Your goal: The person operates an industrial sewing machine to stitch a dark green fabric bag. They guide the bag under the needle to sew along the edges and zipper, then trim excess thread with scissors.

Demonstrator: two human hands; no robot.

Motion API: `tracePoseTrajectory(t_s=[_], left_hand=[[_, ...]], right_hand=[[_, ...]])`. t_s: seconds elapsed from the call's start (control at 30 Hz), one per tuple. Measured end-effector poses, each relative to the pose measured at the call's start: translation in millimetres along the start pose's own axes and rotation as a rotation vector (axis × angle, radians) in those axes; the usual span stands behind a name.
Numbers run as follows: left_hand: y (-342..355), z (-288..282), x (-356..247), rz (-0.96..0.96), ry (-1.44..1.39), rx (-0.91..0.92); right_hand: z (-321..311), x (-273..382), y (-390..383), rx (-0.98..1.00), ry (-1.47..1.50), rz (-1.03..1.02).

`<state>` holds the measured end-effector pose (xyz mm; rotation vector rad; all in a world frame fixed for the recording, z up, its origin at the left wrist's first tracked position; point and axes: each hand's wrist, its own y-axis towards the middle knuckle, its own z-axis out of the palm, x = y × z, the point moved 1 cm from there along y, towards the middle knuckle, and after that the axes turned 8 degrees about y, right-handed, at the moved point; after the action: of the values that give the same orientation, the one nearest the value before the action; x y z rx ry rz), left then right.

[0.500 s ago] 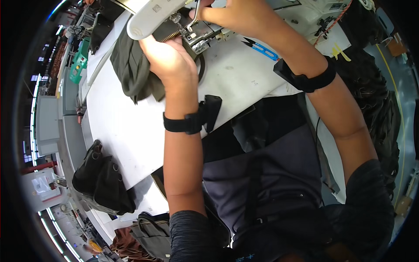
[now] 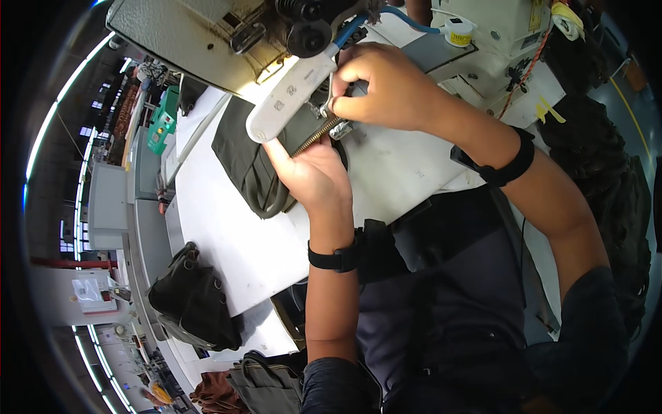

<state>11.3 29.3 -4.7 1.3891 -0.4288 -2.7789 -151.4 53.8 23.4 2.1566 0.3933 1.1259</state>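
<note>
Under the head of an industrial sewing machine (image 2: 193,34), with its pale oblong cover (image 2: 289,96), lies an olive fabric bag (image 2: 245,165) with a metal zipper (image 2: 307,143). My left hand (image 2: 310,176) is palm up beneath the cover, fingers curled round the bag at the zipper, thumb reaching under the cover and partly hidden. My right hand (image 2: 386,90) is bent over the needle area, fingers closed on a slim metal lever (image 2: 332,88) just above the zipper. The presser foot is mostly hidden by my right hand.
The white table (image 2: 234,255) surrounds the work. A black bag (image 2: 186,297) sits at its left edge. Grey (image 2: 258,383) and brown bags (image 2: 217,393) lie below, dark fabric (image 2: 596,165) is heaped at right, and a green box (image 2: 162,121) stands at back left.
The view has shifted, so the table and machine appear lower and further right, with more of the machine head visible. My right hand's fingers have come lower toward the zipper.
</note>
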Motion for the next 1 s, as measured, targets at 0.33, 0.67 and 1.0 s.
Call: tracePoseTrajectory(t_s=[0.33,0.67,1.0], left_hand=[[-5,-7,5,0.007,-0.002,-0.029],[4,-10,16,-0.183,0.004,0.080],[12,-21,18,-0.236,-0.100,0.231]], right_hand=[[29,9,-17,-0.331,-0.366,-0.065],[37,7,-18,-0.292,-0.602,-0.021],[17,2,15,0.043,-0.464,0.353]])
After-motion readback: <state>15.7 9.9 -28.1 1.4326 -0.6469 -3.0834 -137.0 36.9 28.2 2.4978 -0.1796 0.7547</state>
